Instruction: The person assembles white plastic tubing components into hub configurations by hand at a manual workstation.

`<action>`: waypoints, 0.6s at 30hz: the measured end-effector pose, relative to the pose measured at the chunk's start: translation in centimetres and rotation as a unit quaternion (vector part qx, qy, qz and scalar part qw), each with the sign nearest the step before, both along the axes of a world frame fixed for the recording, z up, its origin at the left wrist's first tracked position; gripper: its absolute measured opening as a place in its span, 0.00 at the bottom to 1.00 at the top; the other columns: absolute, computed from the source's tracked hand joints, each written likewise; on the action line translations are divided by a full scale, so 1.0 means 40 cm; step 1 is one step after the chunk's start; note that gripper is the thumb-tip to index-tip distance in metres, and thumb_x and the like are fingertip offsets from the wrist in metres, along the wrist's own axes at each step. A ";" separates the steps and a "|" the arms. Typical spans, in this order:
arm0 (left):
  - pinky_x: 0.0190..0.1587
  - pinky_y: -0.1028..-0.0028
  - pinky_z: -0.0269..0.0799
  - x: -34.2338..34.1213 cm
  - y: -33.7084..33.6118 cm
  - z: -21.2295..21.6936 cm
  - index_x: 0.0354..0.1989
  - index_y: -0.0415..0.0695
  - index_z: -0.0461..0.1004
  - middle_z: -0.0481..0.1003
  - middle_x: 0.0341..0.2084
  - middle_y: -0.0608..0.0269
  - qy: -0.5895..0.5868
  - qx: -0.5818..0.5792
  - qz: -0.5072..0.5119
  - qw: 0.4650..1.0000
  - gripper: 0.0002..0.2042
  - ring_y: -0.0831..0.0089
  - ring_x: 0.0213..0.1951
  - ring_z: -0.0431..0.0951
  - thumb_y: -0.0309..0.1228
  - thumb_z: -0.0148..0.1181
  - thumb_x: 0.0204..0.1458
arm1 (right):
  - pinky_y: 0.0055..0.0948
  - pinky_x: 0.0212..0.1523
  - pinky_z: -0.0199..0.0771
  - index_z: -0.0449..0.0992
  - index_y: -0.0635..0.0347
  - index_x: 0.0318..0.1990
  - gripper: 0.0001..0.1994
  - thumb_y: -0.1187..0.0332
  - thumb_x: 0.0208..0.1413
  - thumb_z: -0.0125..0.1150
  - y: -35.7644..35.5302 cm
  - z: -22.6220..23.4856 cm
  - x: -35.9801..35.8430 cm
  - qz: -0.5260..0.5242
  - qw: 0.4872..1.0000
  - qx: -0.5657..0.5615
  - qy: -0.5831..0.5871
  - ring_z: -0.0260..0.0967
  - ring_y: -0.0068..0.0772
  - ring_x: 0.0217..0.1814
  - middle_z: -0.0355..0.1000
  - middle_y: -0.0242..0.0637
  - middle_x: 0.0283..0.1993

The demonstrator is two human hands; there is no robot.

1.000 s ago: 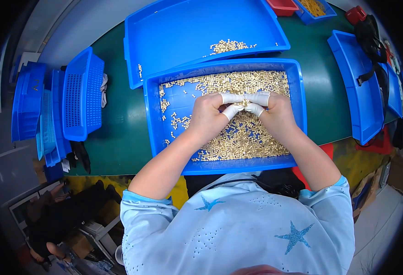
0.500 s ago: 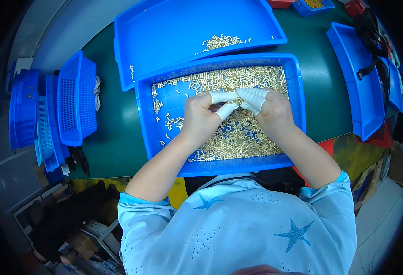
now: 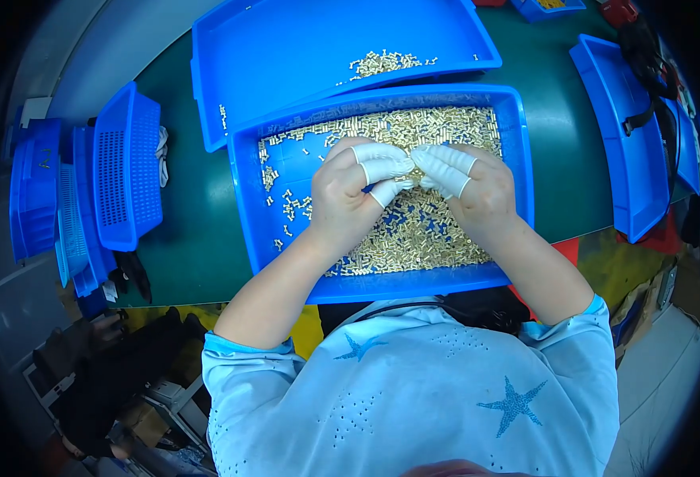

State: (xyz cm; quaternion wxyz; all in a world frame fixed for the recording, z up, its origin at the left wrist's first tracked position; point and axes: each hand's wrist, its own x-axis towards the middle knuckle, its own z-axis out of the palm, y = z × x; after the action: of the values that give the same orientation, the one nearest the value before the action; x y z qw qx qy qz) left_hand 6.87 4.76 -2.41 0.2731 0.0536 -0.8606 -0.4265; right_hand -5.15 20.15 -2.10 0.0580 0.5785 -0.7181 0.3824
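Several blue containers (image 3: 131, 171) stand left of the near tray (image 3: 414, 288); inside it, small brass pieces (image 3: 421, 238) lie, thicker toward its right. Over it, left hand (image 3: 342, 191) and right hand (image 3: 487, 191) meet at white-covered fingertips (image 3: 383, 168); whether they grip a piece, I cannot tell. Another tray (image 3: 630, 151) sits right of it.

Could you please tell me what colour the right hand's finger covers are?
White: the finger covers on the right hand, clearest in the head view.
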 end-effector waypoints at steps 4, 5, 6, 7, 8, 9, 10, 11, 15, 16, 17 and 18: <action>0.42 0.68 0.69 0.000 -0.002 0.014 0.30 0.48 0.79 0.76 0.38 0.65 0.058 -0.033 -0.005 0.998 0.12 0.63 0.40 0.72 0.23 0.67 0.33 | 0.33 0.34 0.74 0.78 0.56 0.42 0.22 0.81 0.32 0.60 0.000 0.018 0.003 0.008 0.998 -0.044 0.033 0.74 0.39 0.37 0.75 0.38 0.40; 0.42 0.68 0.68 -0.001 0.000 0.018 0.30 0.48 0.79 0.75 0.39 0.65 0.068 -0.046 0.000 0.997 0.12 0.62 0.41 0.71 0.24 0.67 0.33 | 0.33 0.34 0.74 0.77 0.56 0.42 0.22 0.81 0.33 0.60 -0.003 0.013 -0.001 0.009 0.999 -0.037 0.035 0.74 0.40 0.38 0.75 0.38 0.41; 0.42 0.68 0.68 -0.002 0.001 0.014 0.30 0.48 0.79 0.75 0.39 0.65 0.068 -0.045 0.001 0.997 0.12 0.62 0.41 0.71 0.24 0.67 0.33 | 0.33 0.34 0.74 0.77 0.56 0.43 0.22 0.81 0.34 0.59 -0.004 0.010 -0.003 0.009 0.999 -0.030 0.036 0.74 0.40 0.38 0.75 0.39 0.41; 0.42 0.68 0.68 -0.004 0.002 0.009 0.30 0.48 0.79 0.75 0.39 0.65 0.056 -0.035 0.007 0.998 0.12 0.62 0.42 0.71 0.24 0.67 0.33 | 0.33 0.34 0.74 0.77 0.56 0.43 0.22 0.81 0.34 0.59 -0.005 0.011 -0.001 0.010 0.999 -0.029 0.036 0.74 0.40 0.38 0.75 0.39 0.41; 0.42 0.68 0.68 -0.007 0.001 0.006 0.30 0.49 0.79 0.75 0.40 0.65 0.045 -0.027 0.013 0.999 0.11 0.62 0.42 0.70 0.24 0.67 0.33 | 0.33 0.34 0.74 0.78 0.56 0.41 0.19 0.78 0.36 0.60 -0.009 0.013 -0.001 0.002 0.999 -0.030 0.042 0.74 0.38 0.38 0.75 0.38 0.40; 0.42 0.69 0.68 -0.006 0.000 0.007 0.29 0.49 0.79 0.75 0.40 0.65 0.048 -0.045 0.015 0.998 0.11 0.62 0.43 0.70 0.24 0.67 0.33 | 0.32 0.34 0.74 0.79 0.55 0.40 0.17 0.76 0.37 0.60 -0.011 0.014 -0.002 -0.006 0.998 -0.032 0.048 0.74 0.36 0.37 0.76 0.37 0.38; 0.42 0.69 0.68 -0.007 0.000 0.008 0.29 0.49 0.79 0.75 0.40 0.65 0.048 -0.045 0.016 0.998 0.11 0.62 0.43 0.70 0.24 0.67 0.33 | 0.32 0.34 0.74 0.79 0.55 0.40 0.17 0.76 0.37 0.60 -0.012 0.014 -0.002 -0.005 0.998 -0.032 0.048 0.74 0.36 0.37 0.76 0.37 0.38; 0.42 0.69 0.68 -0.006 0.001 0.008 0.29 0.49 0.79 0.75 0.40 0.65 0.052 -0.041 0.015 0.998 0.11 0.62 0.43 0.70 0.24 0.67 0.33 | 0.32 0.35 0.74 0.79 0.55 0.40 0.17 0.76 0.37 0.60 -0.011 0.012 -0.001 -0.006 0.998 -0.035 0.048 0.74 0.36 0.37 0.76 0.36 0.39; 0.43 0.69 0.69 -0.007 0.007 0.014 0.29 0.49 0.80 0.75 0.41 0.66 0.042 -0.020 0.017 0.999 0.11 0.63 0.44 0.70 0.25 0.68 0.33 | 0.33 0.35 0.73 0.77 0.55 0.43 0.20 0.79 0.37 0.62 -0.004 0.004 -0.002 0.002 0.999 -0.024 0.039 0.74 0.40 0.39 0.75 0.38 0.42; 0.43 0.69 0.69 -0.007 0.005 0.011 0.29 0.49 0.80 0.75 0.41 0.66 0.041 -0.019 0.017 0.999 0.11 0.63 0.44 0.70 0.25 0.68 0.33 | 0.33 0.35 0.73 0.77 0.55 0.43 0.20 0.79 0.37 0.62 -0.005 0.002 -0.001 0.003 0.999 -0.023 0.038 0.74 0.40 0.39 0.75 0.38 0.42; 0.44 0.69 0.69 -0.009 0.002 0.007 0.30 0.50 0.80 0.75 0.41 0.67 0.036 -0.006 0.015 0.999 0.11 0.63 0.44 0.70 0.25 0.68 0.33 | 0.33 0.35 0.73 0.77 0.55 0.43 0.19 0.78 0.38 0.63 -0.006 0.000 -0.002 0.002 0.999 -0.026 0.034 0.74 0.39 0.40 0.75 0.37 0.42; 0.45 0.69 0.69 -0.008 0.001 0.005 0.30 0.50 0.80 0.76 0.41 0.67 0.031 0.007 0.013 0.999 0.11 0.63 0.45 0.70 0.25 0.68 0.33 | 0.33 0.35 0.73 0.77 0.55 0.43 0.18 0.77 0.39 0.64 -0.006 -0.002 -0.002 0.001 0.999 -0.030 0.029 0.73 0.39 0.40 0.75 0.37 0.42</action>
State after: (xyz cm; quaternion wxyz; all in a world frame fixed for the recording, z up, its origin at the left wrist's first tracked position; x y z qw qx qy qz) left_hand 6.53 4.81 -2.23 0.3052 0.0535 -0.8480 -0.4300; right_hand -5.22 19.92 -2.17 0.0960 0.5882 -0.7038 0.3866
